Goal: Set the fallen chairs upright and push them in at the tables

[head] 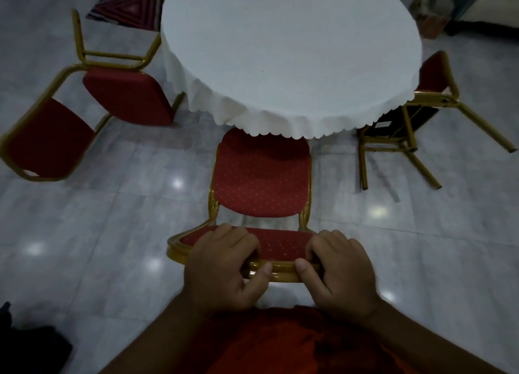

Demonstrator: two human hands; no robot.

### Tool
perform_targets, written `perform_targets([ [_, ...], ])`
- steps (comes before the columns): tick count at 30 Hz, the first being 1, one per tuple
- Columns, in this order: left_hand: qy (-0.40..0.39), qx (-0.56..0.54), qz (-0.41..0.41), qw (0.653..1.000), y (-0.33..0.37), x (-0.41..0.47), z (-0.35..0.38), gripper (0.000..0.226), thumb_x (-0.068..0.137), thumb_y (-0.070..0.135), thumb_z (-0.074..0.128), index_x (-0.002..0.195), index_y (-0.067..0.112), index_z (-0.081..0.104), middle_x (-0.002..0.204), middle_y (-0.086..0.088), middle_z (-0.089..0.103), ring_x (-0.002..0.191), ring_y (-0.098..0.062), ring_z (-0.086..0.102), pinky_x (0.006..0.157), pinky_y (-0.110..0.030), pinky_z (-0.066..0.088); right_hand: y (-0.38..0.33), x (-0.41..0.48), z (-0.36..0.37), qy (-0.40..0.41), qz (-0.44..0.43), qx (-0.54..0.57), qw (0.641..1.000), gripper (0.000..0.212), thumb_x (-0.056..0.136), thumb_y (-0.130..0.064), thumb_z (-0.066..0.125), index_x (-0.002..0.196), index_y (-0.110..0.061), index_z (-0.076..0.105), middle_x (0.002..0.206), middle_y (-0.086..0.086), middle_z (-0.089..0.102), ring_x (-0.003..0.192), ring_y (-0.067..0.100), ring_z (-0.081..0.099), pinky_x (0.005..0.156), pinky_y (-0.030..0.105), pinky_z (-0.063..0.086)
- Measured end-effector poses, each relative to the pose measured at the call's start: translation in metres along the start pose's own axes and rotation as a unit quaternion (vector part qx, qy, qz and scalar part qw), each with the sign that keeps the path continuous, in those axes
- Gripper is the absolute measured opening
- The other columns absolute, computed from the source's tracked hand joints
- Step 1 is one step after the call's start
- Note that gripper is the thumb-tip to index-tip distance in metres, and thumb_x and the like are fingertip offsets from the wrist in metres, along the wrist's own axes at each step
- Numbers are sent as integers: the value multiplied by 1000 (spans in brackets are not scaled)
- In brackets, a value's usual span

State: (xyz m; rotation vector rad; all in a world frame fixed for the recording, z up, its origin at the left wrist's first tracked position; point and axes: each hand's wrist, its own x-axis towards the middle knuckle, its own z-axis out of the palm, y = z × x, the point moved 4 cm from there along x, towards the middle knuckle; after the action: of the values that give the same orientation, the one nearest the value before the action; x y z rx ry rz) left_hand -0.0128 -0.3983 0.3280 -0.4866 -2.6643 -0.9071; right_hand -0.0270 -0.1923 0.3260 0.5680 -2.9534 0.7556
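A red upholstered chair with a gold frame [261, 177] stands upright right in front of me, the front of its seat tucked under the edge of the round table with a white cloth [289, 50]. My left hand [222, 267] and my right hand [339, 272] both grip the top rail of its backrest, thumbs on the near side. To the left of the table a second red chair [126, 98] lies on its side. A third chair [407, 120] lies tipped over at the table's right, legs pointing toward me and to the right.
Glossy grey floor tiles [112, 219] surround the table. A striped mat [126, 8] lies at the back left. A dark object [31, 348] sits at the bottom left. Furniture and boxes [438, 14] stand at the back right.
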Motion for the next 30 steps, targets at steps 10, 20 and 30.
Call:
perform_targets([
  [10,19,72,-18,997,-19,30,5,26,77,41,55,66,18,53,63,4,47,60,-15,40,54,-30,30,4,28,3,59,22,-30,998,42,94,-62,37,74,-26,47,70,-11,41,66,11,37,59,35,34],
  [20,27,83,14,996,-25,31,3,30,80,44,52,66,17,55,64,3,48,59,-16,40,56,-31,28,4,30,8,69,-27,-49,996,47,94,-64,35,78,-22,51,76,-12,39,69,11,37,60,35,34],
  [30,-57,8,-52,997,-24,35,0,18,78,36,49,69,20,51,65,9,47,63,-11,40,57,-32,31,6,31,5,22,-35,-28,999,34,94,-56,41,82,-25,50,78,-13,41,72,9,36,62,34,36],
])
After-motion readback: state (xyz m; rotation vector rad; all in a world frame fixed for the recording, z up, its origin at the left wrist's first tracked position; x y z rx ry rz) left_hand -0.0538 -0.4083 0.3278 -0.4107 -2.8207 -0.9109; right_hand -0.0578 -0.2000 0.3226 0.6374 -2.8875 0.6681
